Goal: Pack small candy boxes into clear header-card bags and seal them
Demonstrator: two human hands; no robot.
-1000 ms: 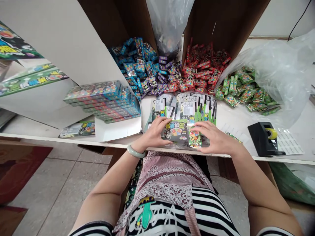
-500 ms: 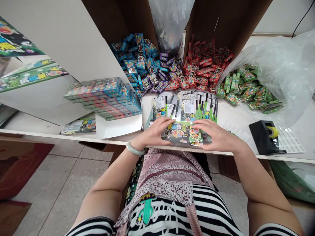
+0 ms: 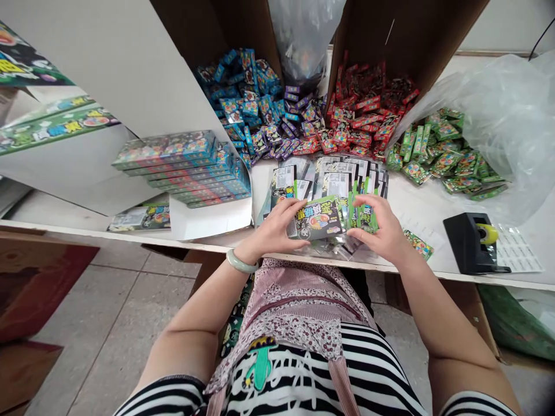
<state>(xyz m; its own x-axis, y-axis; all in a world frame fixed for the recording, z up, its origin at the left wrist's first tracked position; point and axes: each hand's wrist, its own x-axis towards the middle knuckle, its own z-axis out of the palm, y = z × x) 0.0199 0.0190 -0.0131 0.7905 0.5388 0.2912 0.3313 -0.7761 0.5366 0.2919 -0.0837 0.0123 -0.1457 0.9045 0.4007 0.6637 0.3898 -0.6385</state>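
My left hand [image 3: 273, 231] and my right hand [image 3: 381, 231] both grip a flat green and black printed pack [image 3: 318, 218], lifted a little above the table's front edge. The left fingers wrap its left end, the right fingers pinch its right end. Behind it lies a fanned row of flat printed cards [image 3: 333, 179]. Clear plastic wrappers [image 3: 329, 249] lie under the pack.
Piles of small packets sit behind: blue [image 3: 243, 104], purple [image 3: 299, 118], red [image 3: 364, 115], green [image 3: 442, 156] by a clear plastic bag [image 3: 498, 121]. A stack of wrapped packs [image 3: 186, 167] stands left. A black tape dispenser [image 3: 470, 242] and label sheet [image 3: 515, 254] lie right.
Both hands have raised the pack off the table and tilted it. My right hand has shifted from lying over the pack to pinching its right end.
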